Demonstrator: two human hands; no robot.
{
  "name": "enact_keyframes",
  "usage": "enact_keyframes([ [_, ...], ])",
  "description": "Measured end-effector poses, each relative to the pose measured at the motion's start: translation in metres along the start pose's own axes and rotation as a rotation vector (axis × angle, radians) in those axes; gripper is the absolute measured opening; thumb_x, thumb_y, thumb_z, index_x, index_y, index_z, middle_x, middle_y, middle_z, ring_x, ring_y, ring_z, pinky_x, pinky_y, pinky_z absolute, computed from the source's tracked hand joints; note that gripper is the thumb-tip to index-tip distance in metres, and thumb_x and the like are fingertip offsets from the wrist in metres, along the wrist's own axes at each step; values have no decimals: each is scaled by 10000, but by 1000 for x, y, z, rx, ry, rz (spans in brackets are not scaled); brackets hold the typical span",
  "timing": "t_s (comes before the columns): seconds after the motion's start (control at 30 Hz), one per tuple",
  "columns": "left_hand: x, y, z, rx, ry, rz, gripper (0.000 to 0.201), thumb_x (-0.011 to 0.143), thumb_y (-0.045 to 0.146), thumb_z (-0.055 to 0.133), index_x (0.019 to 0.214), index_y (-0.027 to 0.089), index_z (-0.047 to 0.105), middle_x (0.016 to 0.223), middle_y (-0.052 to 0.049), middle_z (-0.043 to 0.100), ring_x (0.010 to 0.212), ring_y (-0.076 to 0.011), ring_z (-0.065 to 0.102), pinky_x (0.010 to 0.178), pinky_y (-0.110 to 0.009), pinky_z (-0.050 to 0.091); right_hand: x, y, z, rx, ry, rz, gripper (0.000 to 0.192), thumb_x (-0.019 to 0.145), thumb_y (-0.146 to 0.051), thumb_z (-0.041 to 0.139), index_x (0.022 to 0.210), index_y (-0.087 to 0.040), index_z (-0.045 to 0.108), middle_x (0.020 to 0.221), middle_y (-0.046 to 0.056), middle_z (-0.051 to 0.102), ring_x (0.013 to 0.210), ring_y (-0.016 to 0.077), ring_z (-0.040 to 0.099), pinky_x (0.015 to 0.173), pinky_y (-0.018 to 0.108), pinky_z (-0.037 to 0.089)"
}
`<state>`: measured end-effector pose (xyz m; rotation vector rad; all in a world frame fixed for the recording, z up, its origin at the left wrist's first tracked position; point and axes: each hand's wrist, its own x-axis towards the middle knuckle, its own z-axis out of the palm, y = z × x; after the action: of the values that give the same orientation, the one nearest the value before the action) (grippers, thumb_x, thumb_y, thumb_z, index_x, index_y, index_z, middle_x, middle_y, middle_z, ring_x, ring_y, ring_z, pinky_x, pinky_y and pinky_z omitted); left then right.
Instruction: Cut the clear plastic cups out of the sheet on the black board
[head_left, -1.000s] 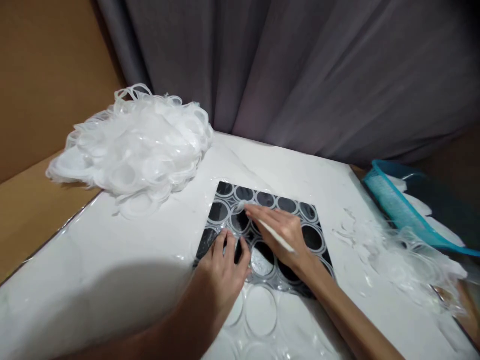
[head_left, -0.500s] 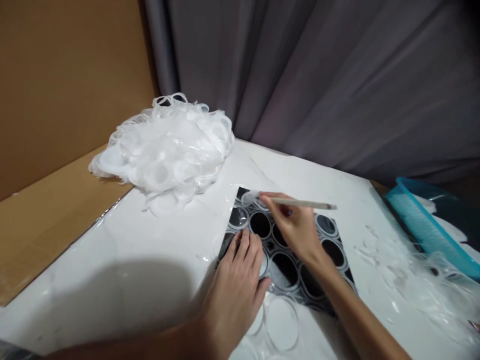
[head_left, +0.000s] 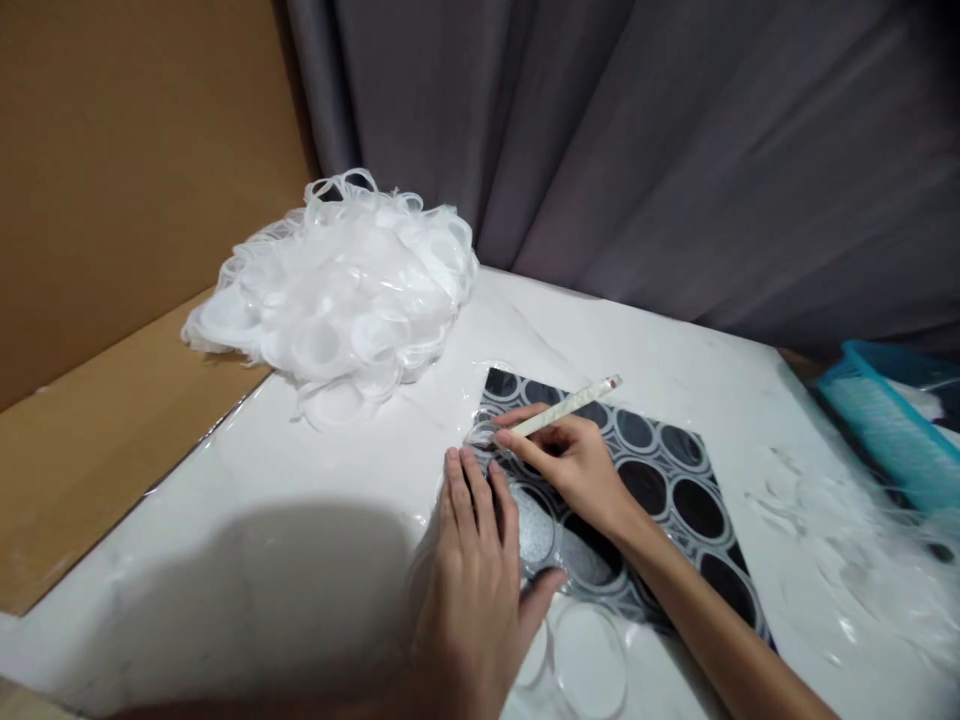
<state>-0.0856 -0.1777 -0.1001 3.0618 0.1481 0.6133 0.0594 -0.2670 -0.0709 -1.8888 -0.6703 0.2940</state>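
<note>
A black sheet (head_left: 699, 508) patterned with grey-white rings lies on the table under clear film. My left hand (head_left: 480, 560) rests flat on its near left part, fingers stretched forward and thumb out to the side. Close by, my right hand (head_left: 574, 460) pinches a pale slender stick (head_left: 574, 402), whose far end slants up to the right; its front end is hidden by the fingers. A loose translucent ring-shaped piece (head_left: 481, 432) is at the right fingertips, over the sheet's left edge. Clear film with round white outlines (head_left: 590, 660) spreads below the sheet.
A heap of translucent white rings and film (head_left: 352, 300) sits at the back left, beside a cardboard box (head_left: 135, 200). At right are a teal basket (head_left: 885, 430) and scattered clear scraps (head_left: 847, 560). A grey curtain (head_left: 637, 150) hangs behind the table.
My right hand has moved toward my left hand with the stick, which now slants upward instead of lying nearly level. The translucent piece came nearer too. The view has shifted slightly.
</note>
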Motion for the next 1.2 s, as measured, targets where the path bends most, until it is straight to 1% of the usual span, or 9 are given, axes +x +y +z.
enact_keyframes([
  [0.23,-1,-1,-1,38,-38,6,1161,744,864,672,1399,-88,563,1494,-395,433,1436,-503,422,1144,-547,459,-2,2,2,-56,9,-70,448,944,-393,732,577,-174,598,1064,100,781,848,213,736,627,323,553],
  [0.33,-2,-3,-2,15,-60,23,1114,793,817,665,1419,-96,545,1511,-403,400,1454,-512,389,1156,-574,440,-13,-2,1,-268,-90,-301,210,1037,-294,611,986,-181,780,1126,69,782,931,201,756,748,346,602],
  [0.43,-4,-4,-4,20,-87,38,1127,789,785,691,1441,-117,515,1536,-400,366,1475,-522,345,1188,-615,391,-27,-4,3,-671,-192,-594,354,1090,-163,448,1378,-119,649,1359,112,690,1081,220,748,780,368,609],
  [0.53,-4,-4,-5,48,-98,45,1172,725,758,758,1447,-130,504,1549,-400,340,1474,-539,332,1187,-637,383,-30,-5,8,-945,-162,-688,387,1074,-85,409,1398,-60,619,1423,143,630,1134,229,734,767,370,605],
  [0.7,-3,-4,-5,21,-103,36,1031,825,766,670,1418,-70,568,1523,-378,402,1454,-545,359,1150,-656,407,-12,-9,3,-1063,-5,-684,383,1032,-52,460,1366,-62,647,1359,131,678,1025,237,765,749,394,588],
  [0.8,-2,-3,-6,32,-99,23,1028,807,757,703,1450,-31,555,1504,-361,445,1455,-535,365,1154,-652,398,1,-13,-23,-1062,163,-629,409,1027,-51,479,1397,-127,637,1394,101,662,1086,237,751,751,392,575],
  [0.97,-5,-7,0,116,-74,56,1018,760,676,777,1437,-51,554,1471,-404,452,1418,-577,394,1112,-676,419,-6,-12,-92,-917,618,-528,326,1025,-178,608,1333,-223,707,1300,59,729,1102,233,734,889,366,576],
  [1.07,-11,-12,11,55,6,98,1004,818,688,689,1446,-79,530,1486,-444,395,1424,-611,352,1104,-698,410,-40,-1,-139,-948,818,-324,282,1024,-323,640,1234,-185,768,1182,73,771,801,203,730,675,322,556],
  [1.2,-19,-15,22,2,69,136,976,857,620,660,1468,-118,473,1510,-479,312,1455,-641,248,1099,-730,391,-106,19,-186,-1139,892,-28,388,1038,-483,582,1180,-198,804,1024,84,795,586,186,608,589,346,483],
])
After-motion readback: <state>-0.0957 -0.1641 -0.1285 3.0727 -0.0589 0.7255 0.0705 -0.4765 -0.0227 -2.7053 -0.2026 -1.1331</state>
